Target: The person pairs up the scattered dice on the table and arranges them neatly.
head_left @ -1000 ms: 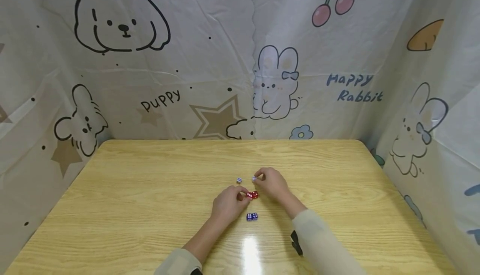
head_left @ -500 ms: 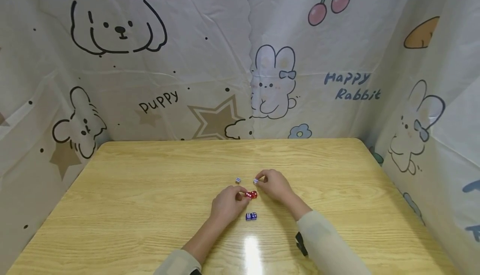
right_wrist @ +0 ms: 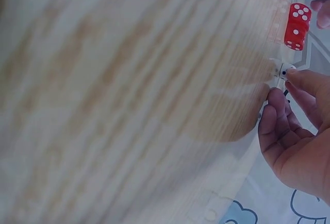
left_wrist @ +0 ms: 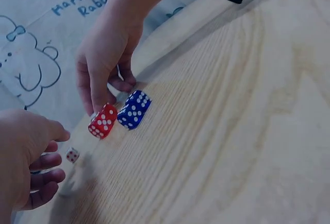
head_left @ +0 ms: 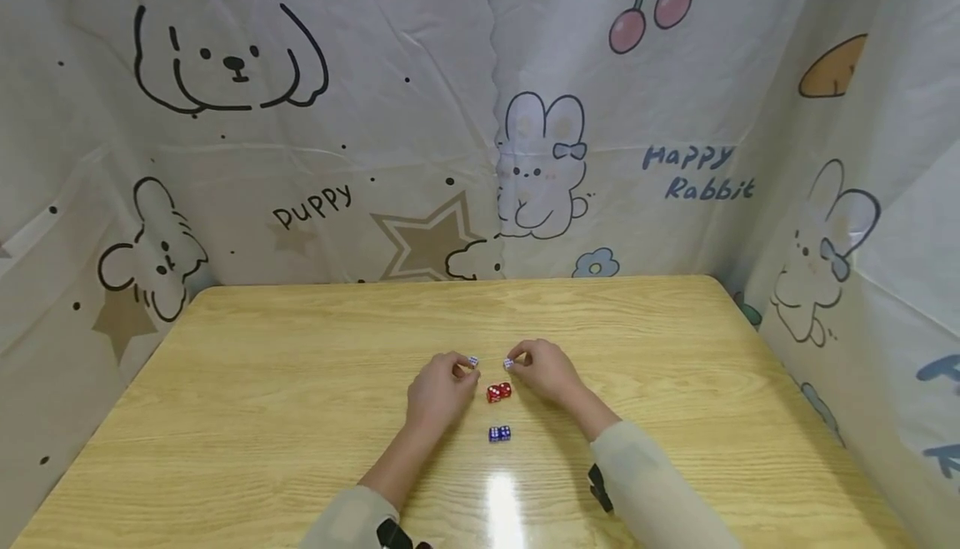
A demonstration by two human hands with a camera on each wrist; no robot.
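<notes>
My left hand (head_left: 441, 391) reaches toward the left white die (head_left: 473, 361), fingertips close beside it. In the left wrist view that white die (left_wrist: 72, 155) sits on the table just off my spread fingertips. The other white die (head_left: 508, 363) is pinched by the thumb and finger of my right hand (head_left: 545, 370); the right wrist view shows the thumb against this white die (right_wrist: 283, 71). Between the hands and nearer me, two red dice (head_left: 498, 392) stand side by side. Closer still is a pair of blue dice (head_left: 499, 434), also side by side.
The light wooden table (head_left: 262, 416) reaches back to a printed curtain (head_left: 420, 116) with cartoon animals, which also hangs at both sides. A bright reflection lies on the tabletop in front of the blue dice.
My left hand has let go of the red dice and moved back and slightly left to the left white die. My right hand stays at its white die, shifted only slightly.
</notes>
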